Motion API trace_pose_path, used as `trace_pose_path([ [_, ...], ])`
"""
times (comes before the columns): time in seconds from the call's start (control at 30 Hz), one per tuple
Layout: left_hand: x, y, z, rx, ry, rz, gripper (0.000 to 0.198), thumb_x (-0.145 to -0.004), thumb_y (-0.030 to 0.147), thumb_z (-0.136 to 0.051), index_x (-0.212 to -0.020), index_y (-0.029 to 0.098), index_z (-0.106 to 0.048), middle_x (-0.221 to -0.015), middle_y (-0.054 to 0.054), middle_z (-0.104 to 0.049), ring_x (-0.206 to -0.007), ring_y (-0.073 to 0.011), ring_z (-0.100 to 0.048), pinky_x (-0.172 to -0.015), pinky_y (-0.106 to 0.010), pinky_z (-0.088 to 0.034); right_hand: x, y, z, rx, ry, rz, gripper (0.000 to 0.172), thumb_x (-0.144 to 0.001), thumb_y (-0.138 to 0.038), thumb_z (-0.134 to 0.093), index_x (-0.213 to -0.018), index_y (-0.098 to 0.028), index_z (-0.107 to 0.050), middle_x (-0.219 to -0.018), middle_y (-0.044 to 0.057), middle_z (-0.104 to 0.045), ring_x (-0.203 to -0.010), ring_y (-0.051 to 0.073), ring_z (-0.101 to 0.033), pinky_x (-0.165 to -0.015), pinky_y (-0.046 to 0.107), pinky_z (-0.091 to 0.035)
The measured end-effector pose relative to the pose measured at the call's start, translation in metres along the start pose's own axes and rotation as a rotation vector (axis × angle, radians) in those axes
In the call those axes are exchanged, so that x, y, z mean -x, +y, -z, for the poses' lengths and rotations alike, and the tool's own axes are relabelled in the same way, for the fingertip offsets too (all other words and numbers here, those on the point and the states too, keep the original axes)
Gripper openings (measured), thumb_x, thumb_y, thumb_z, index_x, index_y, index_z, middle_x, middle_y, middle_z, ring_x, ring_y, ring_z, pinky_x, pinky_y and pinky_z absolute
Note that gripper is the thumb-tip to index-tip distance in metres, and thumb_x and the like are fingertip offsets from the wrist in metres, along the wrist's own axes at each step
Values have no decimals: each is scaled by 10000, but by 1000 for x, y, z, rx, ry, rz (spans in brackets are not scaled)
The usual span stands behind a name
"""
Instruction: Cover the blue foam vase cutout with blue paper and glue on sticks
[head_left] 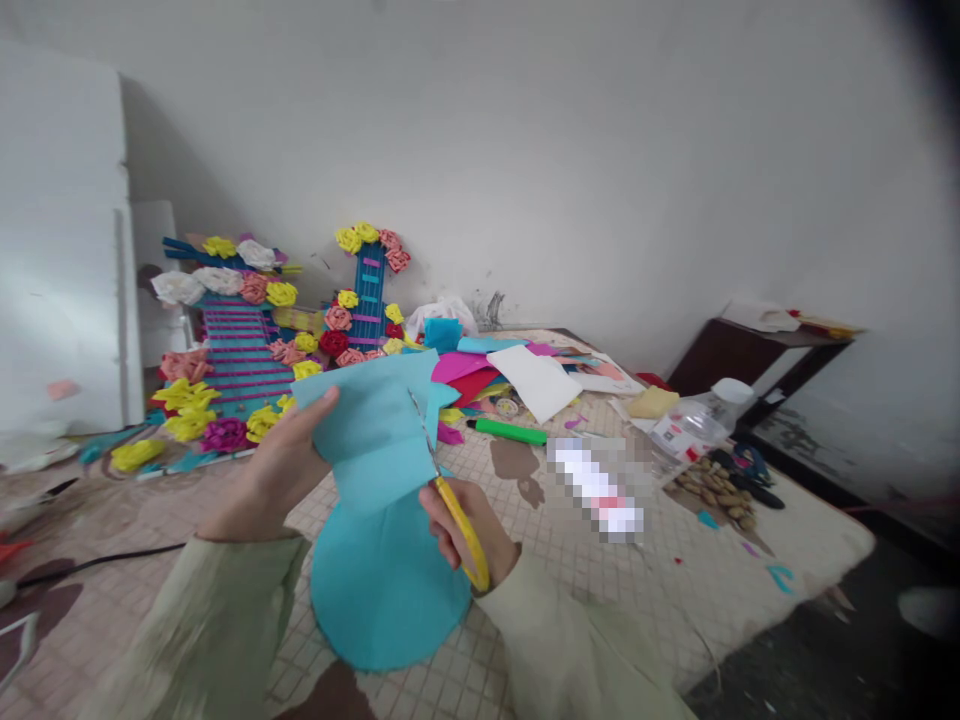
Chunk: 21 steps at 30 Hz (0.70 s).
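Note:
A folded light blue paper sheet (pixel 375 430) is held up by its left edge in my left hand (pixel 281 460), thumb on top. My right hand (pixel 476 530) is closed around the yellow handles of a pair of scissors (pixel 461 525). The scissor blades point up and lie against the right part of the sheet, where a strip of paper stands off its edge. Beneath both hands, a rounded turquoise paper piece (pixel 390 600) rests on the table; its upper part is hidden by the held sheet.
Behind are decorated frames with paper flowers (pixel 247 340) and a pile of coloured paper (pixel 469 370). A green marker (pixel 511 432), a plastic bottle (pixel 701 420) and peanuts (pixel 716 490) sit to the right. The grid-patterned table (pixel 585 620) ends at the right.

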<state>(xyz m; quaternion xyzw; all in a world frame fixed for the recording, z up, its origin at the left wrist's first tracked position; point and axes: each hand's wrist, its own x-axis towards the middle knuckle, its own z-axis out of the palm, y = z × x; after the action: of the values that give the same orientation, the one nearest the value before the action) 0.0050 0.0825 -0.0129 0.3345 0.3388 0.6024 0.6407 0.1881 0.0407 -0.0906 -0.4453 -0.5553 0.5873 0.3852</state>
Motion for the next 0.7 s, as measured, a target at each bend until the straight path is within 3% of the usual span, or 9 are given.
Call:
trace_pose_path([
  [0.37, 0, -1, 0, -41, -18, 58, 341, -704, 282, -738, -1021, 160, -704, -1098, -89, -707, -1118, -304, -597, -961, -406, -490, 5, -6, 2, 12, -44, -3, 481, -781, -645, -518, -637, -208, -379, -491, -64, -389, -369, 55, -382, -351, 191, -254],
  [0.7, 2, -4, -1, -61, -88, 69, 358, -732, 290, -723, -1066, 166, -692, -1151, -92, -682, -1111, -293, -602, -938, -389, -506, 5, -7, 3, 7, -44, 10, 436, -815, -587, -510, -640, -206, -387, -483, -64, -394, -366, 62, -385, -366, 200, -266],
])
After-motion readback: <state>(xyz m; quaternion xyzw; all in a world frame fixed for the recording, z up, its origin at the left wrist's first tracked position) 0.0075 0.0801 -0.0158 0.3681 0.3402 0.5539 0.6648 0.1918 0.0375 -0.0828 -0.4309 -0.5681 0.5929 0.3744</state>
